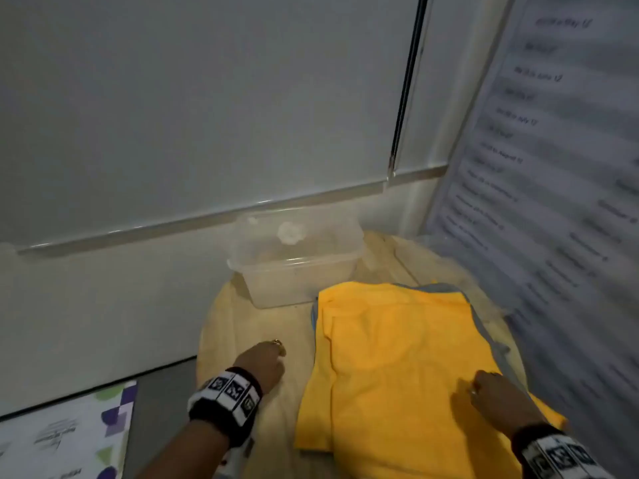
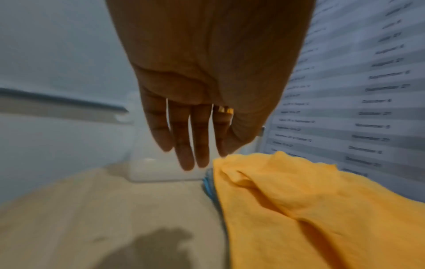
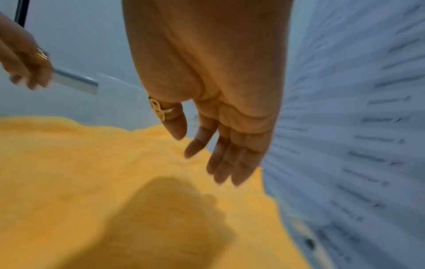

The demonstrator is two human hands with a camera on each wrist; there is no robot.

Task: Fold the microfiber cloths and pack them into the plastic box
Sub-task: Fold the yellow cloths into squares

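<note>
On the round wooden table, just in front of the clear plastic box, lay the yellow cloth, spread mostly flat over a blue cloth whose edge showed only at the sides. Box looked empty, nothing packed yet. Cloth should handle light, limp and grippy, no stiffness, so it would sag if lifted from one point; best taken at two corners or along one edge, pinched, and folded over against the table. Left hand hovered over bare table left of the cloth, near its left edge, fingers straight and together, pointing toward the box, holding nothing. Right hand was over the cloth's near right part, palm down, fingers loose and extended, not pinching; contact with the fabric could not be confirmed, frames were blurred. Judgement: first fold not started, both hands positioned to take hold.
</note>
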